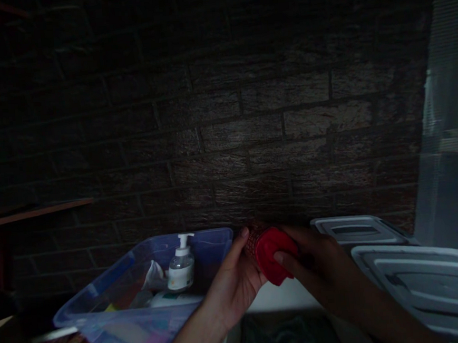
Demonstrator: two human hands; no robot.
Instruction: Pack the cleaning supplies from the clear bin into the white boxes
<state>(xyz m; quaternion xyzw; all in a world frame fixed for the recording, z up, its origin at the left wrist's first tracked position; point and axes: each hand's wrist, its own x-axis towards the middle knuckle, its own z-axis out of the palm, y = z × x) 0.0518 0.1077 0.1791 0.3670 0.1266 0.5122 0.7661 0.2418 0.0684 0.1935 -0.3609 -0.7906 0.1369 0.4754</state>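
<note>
Both hands hold a red rounded thing (274, 252) with a smooth, fabric-like red end and a darker patterned side; its exact kind is unclear in the dim light. My left hand (240, 284) is wrapped round its left side and underside, with the thumb up along the patterned part. My right hand (319, 257) grips it from the right, thumb pressed on the red end and the other fingers partly hidden behind. Just left of my hands, a clear pump bottle (181, 268) with a white top stands in a blue see-through plastic bin (214, 236).
Grey lidded boxes, with a near lid (431, 277) and a far lid (352, 230), sit at the right. Below my hands is an open container with dark cloth (287, 338). A brick wall (226, 140) rises behind, and a shelf edge (53, 208) juts in at left.
</note>
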